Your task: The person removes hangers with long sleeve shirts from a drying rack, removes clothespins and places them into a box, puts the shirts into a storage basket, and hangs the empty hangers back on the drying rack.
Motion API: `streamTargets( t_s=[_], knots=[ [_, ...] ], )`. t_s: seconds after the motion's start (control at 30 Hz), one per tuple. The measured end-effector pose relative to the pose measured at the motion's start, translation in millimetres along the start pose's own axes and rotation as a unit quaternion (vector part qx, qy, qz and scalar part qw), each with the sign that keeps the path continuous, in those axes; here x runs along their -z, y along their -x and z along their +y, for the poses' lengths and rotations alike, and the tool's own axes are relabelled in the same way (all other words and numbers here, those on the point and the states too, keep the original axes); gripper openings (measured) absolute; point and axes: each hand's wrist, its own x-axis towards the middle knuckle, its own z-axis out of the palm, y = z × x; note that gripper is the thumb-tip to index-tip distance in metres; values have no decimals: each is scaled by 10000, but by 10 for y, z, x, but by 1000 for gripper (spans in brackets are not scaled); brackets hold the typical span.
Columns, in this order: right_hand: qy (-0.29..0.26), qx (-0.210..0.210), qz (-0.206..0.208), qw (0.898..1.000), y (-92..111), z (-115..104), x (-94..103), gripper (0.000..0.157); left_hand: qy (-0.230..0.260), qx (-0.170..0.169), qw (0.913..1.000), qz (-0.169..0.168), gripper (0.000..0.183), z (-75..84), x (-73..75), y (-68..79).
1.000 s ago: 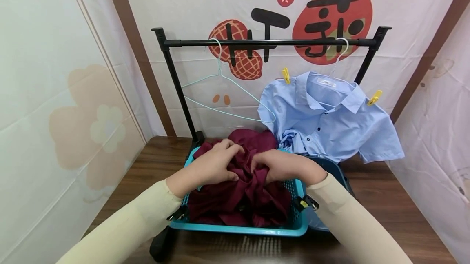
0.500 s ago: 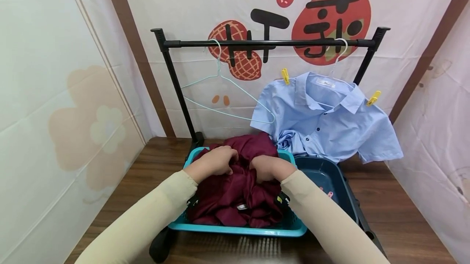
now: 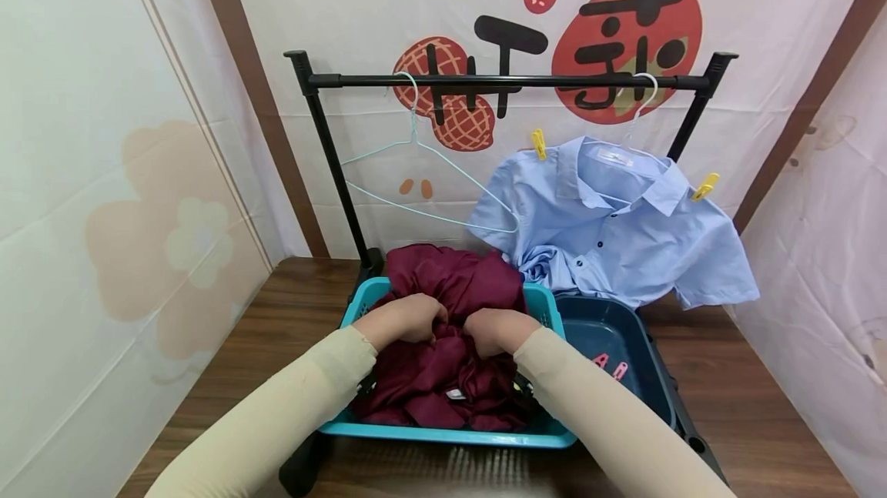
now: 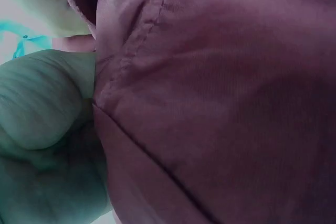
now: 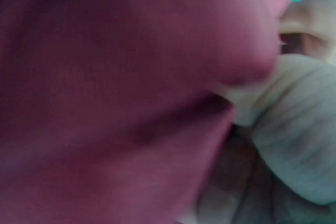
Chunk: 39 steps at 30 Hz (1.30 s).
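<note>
A crumpled maroon garment (image 3: 457, 279) fills the turquoise basket (image 3: 443, 434) and drapes over its far rim. My left hand (image 3: 414, 317) grips the cloth near the middle of the heap. Close beside it, my right hand (image 3: 495, 330) pinches another part of the same garment. Seamed maroon cloth covers most of the left wrist view, with the left thumb (image 4: 39, 98) against its edge. In the right wrist view the cloth is blurred, and the right thumb (image 5: 299, 129) presses at a fold. Most fingertips are hidden in the fabric. A small white label (image 3: 455, 394) shows near the front.
Behind the basket stands a black rack (image 3: 513, 81). From it hang a bare pale-green hanger (image 3: 443, 217) and a light-blue shirt (image 3: 624, 228) with yellow clothespins (image 3: 539, 144). To the right, a dark-blue tray (image 3: 624, 329) holds pink clothespins (image 3: 620, 370).
Both hands have drawn closer together on the maroon garment, and their fingers have curled in. The cloth has spread over the basket's far rim. The right forearm moved left, uncovering the tray's pink clothespins.
</note>
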Motion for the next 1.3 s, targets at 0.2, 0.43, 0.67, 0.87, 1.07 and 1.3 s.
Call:
streamTargets(
  t_s=[0.2,0.43,0.67,0.87,1.07,1.3],
  knots=[
    [-821,745,231,9936,281,167,268,35,764,-354,9958,349,32,-153,136,179],
    [-1747,740,2049,9602,482,521,625,34,1147,-194,9770,1788,35,-372,481,222],
    [-1638,-527,2187,9605,293,701,651,70,667,-11,9854,1569,48,-513,480,-29],
    [-1334,-677,1782,9725,138,663,615,72,654,-9,9904,1216,40,-573,445,-122],
    [-931,-554,2042,9729,55,650,594,42,757,-13,9881,1342,21,-624,450,-154],
    [-974,-740,2641,9567,84,671,586,12,1190,113,9763,1802,5,-648,456,-168]
  ],
)
